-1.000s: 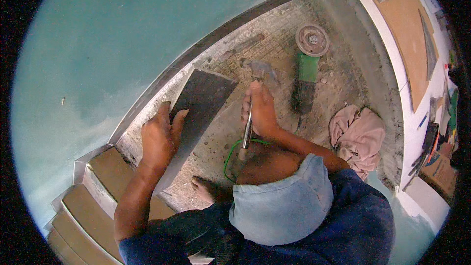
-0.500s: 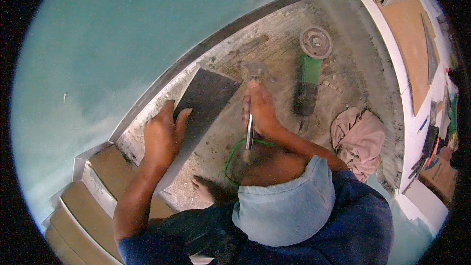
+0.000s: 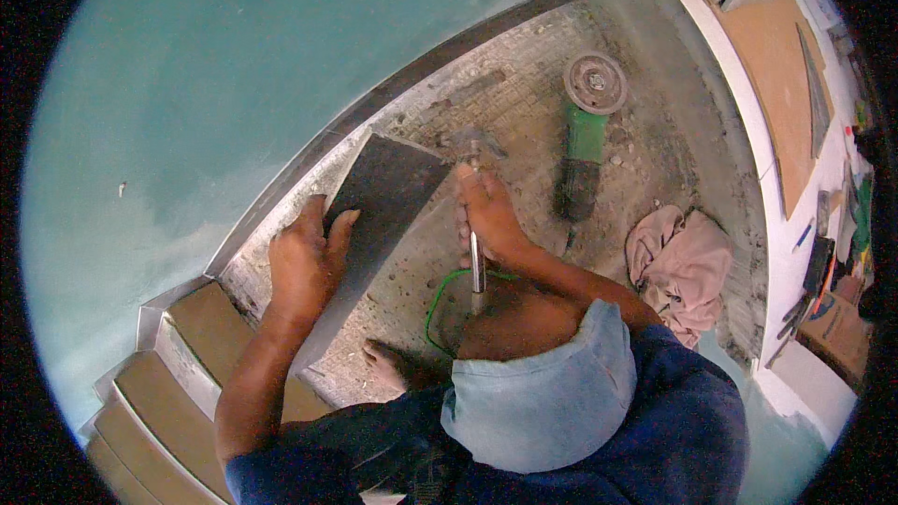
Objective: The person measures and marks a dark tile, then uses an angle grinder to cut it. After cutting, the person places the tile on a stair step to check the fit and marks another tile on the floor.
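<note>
My left hand (image 3: 304,257) grips the left edge of a long dark slab (image 3: 383,187), which is held at a slant beside the wall. To its right, my right hand (image 3: 491,215) is closed round a metal-shafted hammer (image 3: 477,262), whose head is beside the slab's upper right corner; I cannot tell if they touch. Behind my right hand a green and black angle grinder (image 3: 585,140) lies on the dusty floor, disc up. A thin green cord (image 3: 437,304) loops below the hammer, near my bare foot (image 3: 383,360).
A teal wall (image 3: 168,112) with a dark skirting runs along the left. Tan steps (image 3: 168,393) descend at the lower left. A pink cloth (image 3: 678,257) is bunched on the right, beside a white ledge (image 3: 762,178). Boards and a cardboard box (image 3: 832,327) lie beyond it.
My right hand and the hammer have shifted a little left, bringing the head closer to the slab's corner. My left hand and the slab have barely moved.
</note>
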Available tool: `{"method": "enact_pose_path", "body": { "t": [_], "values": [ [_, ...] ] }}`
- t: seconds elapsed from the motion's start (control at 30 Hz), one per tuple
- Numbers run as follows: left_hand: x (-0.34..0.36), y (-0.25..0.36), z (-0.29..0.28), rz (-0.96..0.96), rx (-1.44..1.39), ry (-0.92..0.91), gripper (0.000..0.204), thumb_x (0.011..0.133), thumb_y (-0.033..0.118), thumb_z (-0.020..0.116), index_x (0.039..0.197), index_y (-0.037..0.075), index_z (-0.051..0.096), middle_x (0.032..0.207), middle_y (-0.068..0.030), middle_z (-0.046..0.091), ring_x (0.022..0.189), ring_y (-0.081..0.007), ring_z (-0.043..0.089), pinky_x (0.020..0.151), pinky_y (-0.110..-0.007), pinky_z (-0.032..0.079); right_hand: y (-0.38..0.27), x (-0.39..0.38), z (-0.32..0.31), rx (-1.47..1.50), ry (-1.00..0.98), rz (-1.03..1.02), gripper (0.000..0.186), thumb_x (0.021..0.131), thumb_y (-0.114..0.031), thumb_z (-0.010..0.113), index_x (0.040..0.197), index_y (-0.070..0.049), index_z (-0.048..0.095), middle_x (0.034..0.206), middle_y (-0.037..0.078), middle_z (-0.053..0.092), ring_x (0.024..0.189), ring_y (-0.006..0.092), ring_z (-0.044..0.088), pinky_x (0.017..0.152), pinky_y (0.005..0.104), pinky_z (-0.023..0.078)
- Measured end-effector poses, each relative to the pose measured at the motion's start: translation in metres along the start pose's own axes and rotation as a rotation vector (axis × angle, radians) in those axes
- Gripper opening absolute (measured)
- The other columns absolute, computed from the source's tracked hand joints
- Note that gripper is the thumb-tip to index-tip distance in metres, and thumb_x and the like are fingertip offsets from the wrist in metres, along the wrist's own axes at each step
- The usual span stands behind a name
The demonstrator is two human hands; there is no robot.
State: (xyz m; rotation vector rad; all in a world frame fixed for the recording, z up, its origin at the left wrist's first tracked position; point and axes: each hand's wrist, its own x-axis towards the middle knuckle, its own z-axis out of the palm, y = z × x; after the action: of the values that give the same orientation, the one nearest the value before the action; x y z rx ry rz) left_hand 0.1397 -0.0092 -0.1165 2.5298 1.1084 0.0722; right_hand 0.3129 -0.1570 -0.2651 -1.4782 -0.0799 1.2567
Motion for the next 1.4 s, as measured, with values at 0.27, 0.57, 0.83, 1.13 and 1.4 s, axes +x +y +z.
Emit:
{"method": "enact_pose_path", "body": {
  "t": [0.27,0.57,0.83,1.13,1.4],
  "values": [
    [0.0,0.002,-0.002,-0.019,0.018,-0.019,0.031,0.095,0.031,0.069,0.102,0.002,0.061,0.072,-0.024,0.067,0.065,-0.0434,0.067,0.057,-0.049,0.052,-0.012,0.001,0.005,-0.019,-0.082,-0.073,0.039,0.103,-0.052,0.05,0.098,-0.013,0.048,0.065,0.0,0.046,0.046,0.0122,0.046,0.037,0.0313,0.041],
    [0.0,-0.004,0.002,0.009,0.007,0.019,0.032,0.094,0.031,0.07,0.105,0.002,0.062,0.069,-0.0226,0.066,0.064,-0.0431,0.067,0.055,-0.049,0.052,0.006,0.008,-0.003,-0.083,0.001,-0.135,0.036,0.103,-0.05,0.051,0.096,-0.016,0.045,0.065,-0.001,0.046,0.045,0.0122,0.045,0.04,0.0308,0.042],
    [-0.003,-0.001,0.001,-0.003,0.057,0.017,0.03,0.094,0.032,0.069,0.097,0.004,0.059,0.066,-0.0215,0.065,0.062,-0.0424,0.067,0.054,-0.049,0.052,-0.013,0.005,0.001,-0.208,-0.019,-0.101,0.037,0.103,-0.051,0.05,0.095,-0.015,0.047,0.064,-0.001,0.047,0.045,0.0127,0.046,0.038,0.0335,0.044],
    [-0.002,-0.002,0.001,0.025,0.036,0.043,0.029,0.095,0.031,0.069,0.096,0.004,0.058,0.064,-0.0221,0.063,0.06,-0.0428,0.065,0.053,-0.049,0.051,0.01,0.018,-0.003,-0.251,0.03,-0.285,0.037,0.103,-0.049,0.051,0.096,-0.012,0.049,0.063,-0.001,0.046,0.046,0.0117,0.045,0.038,0.0298,0.04],
    [-0.002,-0.003,0.002,0.055,0.018,0.053,0.031,0.095,0.033,0.069,0.095,0.004,0.059,0.063,-0.0212,0.063,0.058,-0.0404,0.066,0.051,-0.048,0.051,0.026,0.029,-0.013,-0.246,-0.09,-0.152,0.038,0.101,-0.05,0.056,0.105,-0.012,0.051,0.068,0.001,0.051,0.051,0.0131,0.05,0.044,0.0327,0.045]
  ]
}}
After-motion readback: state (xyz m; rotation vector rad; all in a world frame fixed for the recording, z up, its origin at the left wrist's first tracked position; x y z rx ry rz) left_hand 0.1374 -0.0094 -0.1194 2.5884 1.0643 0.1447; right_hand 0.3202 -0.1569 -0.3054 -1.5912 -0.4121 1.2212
